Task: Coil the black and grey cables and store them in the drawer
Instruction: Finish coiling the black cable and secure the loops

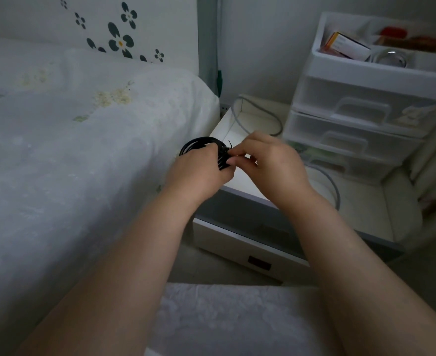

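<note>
Beside bed (83,150), open drawer (250,227).

A thin black cable (199,146), wound into a small coil, is held above the open white drawer (240,242); a loose grey cable (260,109) trails across the nightstand top.

light: dim, soft, bluish cast | shadows: faint | blur: slight softness | edges: wide-angle bending

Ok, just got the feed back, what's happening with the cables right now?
A person's left hand grips the coiled black cable above the open drawer, while the right hand pinches at the bundle, apparently fastening it. The grey cable is not yet coiled and lies loose across the nightstand.
</note>
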A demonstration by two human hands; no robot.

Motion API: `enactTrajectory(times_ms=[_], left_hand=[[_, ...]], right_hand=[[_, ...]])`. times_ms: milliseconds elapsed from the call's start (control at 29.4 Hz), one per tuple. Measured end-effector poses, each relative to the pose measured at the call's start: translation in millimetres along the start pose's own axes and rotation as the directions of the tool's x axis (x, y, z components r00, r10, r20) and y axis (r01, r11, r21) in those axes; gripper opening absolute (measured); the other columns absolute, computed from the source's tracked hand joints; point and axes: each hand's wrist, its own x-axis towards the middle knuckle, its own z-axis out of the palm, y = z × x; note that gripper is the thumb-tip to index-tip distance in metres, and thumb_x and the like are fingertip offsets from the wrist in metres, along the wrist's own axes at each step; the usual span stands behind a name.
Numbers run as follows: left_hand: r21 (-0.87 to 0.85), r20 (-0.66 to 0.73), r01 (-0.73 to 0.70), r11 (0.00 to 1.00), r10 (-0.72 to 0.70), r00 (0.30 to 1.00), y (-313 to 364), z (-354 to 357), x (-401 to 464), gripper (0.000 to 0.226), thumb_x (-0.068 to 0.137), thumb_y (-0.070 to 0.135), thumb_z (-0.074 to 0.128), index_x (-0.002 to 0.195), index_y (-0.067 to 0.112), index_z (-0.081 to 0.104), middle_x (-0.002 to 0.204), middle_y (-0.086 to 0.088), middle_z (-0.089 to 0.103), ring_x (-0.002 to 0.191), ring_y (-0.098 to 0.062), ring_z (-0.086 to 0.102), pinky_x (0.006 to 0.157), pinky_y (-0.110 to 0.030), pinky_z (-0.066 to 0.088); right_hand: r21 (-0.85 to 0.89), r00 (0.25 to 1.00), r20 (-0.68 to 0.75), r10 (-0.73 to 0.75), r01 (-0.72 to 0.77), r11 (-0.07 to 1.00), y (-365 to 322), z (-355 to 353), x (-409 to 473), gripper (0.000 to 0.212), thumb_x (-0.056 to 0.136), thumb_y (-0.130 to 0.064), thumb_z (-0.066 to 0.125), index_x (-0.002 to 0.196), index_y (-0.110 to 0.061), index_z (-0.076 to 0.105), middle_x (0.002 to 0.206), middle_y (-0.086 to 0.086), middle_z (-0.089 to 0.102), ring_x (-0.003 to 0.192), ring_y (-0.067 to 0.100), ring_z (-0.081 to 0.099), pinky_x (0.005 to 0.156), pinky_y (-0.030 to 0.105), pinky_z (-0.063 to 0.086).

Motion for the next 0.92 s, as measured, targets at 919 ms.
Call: enactTrajectory(times_ms=[919], left_hand=[[0.274, -0.188, -0.030, 0.961, 0.084, 0.979, 19.4, -2.1, -17.5, 0.035, 0.094, 0.044, 0.048, 0.099, 0.010, 0.053, 0.078, -0.005, 0.059, 0.064, -0.023, 0.038, 0.062, -0.031, 0.024]], right_hand=[[0.339, 0.856, 0.323, 0.404, -0.503, 0.795, -0.2, 1.9, 2.4, 0.043, 0.091, -0.038, 0.058, 0.063, -0.006, 0.063, 0.033, -0.011, 0.041, 0.035, 0.005, 0.036, 0.039, 0.013, 0.023]])
